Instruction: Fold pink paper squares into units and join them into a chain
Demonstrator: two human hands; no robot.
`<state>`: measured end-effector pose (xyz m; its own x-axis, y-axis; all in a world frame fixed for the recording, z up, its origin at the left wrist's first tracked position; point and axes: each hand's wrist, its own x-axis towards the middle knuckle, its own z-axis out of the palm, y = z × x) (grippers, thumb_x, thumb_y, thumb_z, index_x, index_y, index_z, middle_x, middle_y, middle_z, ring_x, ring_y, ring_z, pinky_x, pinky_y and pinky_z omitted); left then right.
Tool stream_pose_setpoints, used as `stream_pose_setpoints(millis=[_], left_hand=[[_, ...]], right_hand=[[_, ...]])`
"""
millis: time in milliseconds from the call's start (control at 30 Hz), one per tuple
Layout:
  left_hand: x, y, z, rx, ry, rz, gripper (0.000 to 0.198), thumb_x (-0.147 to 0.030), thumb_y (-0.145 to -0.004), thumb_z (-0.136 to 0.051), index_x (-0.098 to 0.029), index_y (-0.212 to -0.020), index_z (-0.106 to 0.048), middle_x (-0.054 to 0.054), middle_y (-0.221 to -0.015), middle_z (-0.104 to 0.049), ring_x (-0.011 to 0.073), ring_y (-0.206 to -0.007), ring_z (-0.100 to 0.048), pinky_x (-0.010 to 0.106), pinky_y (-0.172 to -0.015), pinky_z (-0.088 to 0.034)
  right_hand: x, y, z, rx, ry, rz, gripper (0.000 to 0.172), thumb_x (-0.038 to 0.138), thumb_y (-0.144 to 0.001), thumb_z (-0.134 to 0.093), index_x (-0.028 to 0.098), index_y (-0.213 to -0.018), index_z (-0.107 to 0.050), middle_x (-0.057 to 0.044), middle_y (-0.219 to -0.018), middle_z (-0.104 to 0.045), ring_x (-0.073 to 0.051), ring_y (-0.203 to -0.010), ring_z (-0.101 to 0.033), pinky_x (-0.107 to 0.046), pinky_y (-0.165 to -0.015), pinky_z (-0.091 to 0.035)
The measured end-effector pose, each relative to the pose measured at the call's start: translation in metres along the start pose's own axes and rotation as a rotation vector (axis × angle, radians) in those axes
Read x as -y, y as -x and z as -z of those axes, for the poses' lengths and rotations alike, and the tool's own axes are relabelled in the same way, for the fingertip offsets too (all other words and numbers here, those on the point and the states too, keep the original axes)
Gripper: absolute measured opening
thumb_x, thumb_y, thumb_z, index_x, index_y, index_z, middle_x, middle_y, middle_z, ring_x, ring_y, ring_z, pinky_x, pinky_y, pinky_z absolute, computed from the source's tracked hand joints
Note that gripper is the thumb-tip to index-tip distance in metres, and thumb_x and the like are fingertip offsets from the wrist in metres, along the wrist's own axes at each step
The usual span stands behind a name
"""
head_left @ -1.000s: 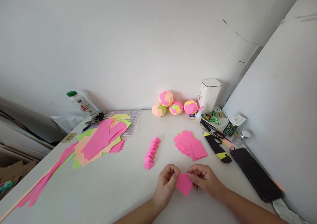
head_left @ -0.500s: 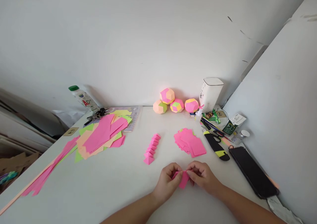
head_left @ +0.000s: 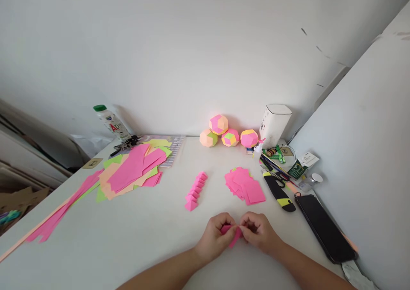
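Near the front of the white table (head_left: 144,238), my left hand (head_left: 216,236) and my right hand (head_left: 261,234) pinch a small pink paper square (head_left: 235,233) between them, folded narrow, fingers closed on it. Just beyond my hands lies a loose pile of pink paper squares (head_left: 245,185). To its left runs a row of folded pink paper units (head_left: 195,191), pointing away from me.
A heap of pink, orange and green sheets (head_left: 134,172) and long paper strips (head_left: 54,219) lie at left. Paper polyhedron balls (head_left: 229,134) and a white container (head_left: 273,125) stand at the wall. A knife (head_left: 280,191), phone (head_left: 325,226), bottle (head_left: 110,121) and keys are also here.
The pink square, first held open and flat between my hands, has been folded together; my hands have closed in on each other.
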<state>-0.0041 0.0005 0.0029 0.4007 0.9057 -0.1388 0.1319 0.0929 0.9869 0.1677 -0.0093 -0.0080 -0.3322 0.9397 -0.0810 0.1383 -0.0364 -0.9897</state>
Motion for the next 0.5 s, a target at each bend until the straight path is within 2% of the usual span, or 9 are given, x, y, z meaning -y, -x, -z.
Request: stream_pose_setpoints(millis=[267, 400, 500], left_hand=[[-0.0021, -0.0017, 0.0021, -0.018, 0.123, 0.025, 0.012, -0.023, -0.071, -0.055, -0.016, -0.065, -0.048, -0.003, -0.057, -0.046, 0.0084, -0.051, -0.038, 0.020, -0.048, -0.032], [-0.0002, -0.0024, 0.0019, -0.008, 0.145, 0.000, 0.012, -0.023, -0.072, -0.055, -0.016, -0.066, -0.049, -0.003, -0.057, -0.048, 0.0086, -0.051, -0.039, 0.021, -0.049, -0.033], [0.0014, -0.0021, 0.0016, -0.015, 0.133, -0.020, 0.012, -0.023, -0.073, -0.055, -0.015, -0.066, -0.049, -0.003, -0.057, -0.047, 0.0083, -0.050, -0.038, 0.020, -0.048, -0.033]], right_hand=[[0.0063, 0.0011, 0.0066, 0.005, -0.148, -0.046, 0.013, 0.022, -0.077, -0.053, 0.019, -0.067, -0.046, 0.000, -0.058, -0.059, -0.011, -0.048, -0.049, -0.023, -0.046, -0.038], [0.0091, 0.0005, 0.0056, 0.028, -0.153, 0.034, 0.013, 0.027, -0.081, -0.054, 0.019, -0.074, -0.045, 0.002, -0.061, -0.054, -0.011, -0.051, -0.048, -0.023, -0.049, -0.037], [0.0091, -0.0005, 0.0028, 0.012, -0.075, 0.010, 0.015, 0.030, -0.083, -0.054, 0.018, -0.077, -0.047, 0.004, -0.057, -0.051, -0.011, -0.050, -0.046, -0.023, -0.048, -0.036]])
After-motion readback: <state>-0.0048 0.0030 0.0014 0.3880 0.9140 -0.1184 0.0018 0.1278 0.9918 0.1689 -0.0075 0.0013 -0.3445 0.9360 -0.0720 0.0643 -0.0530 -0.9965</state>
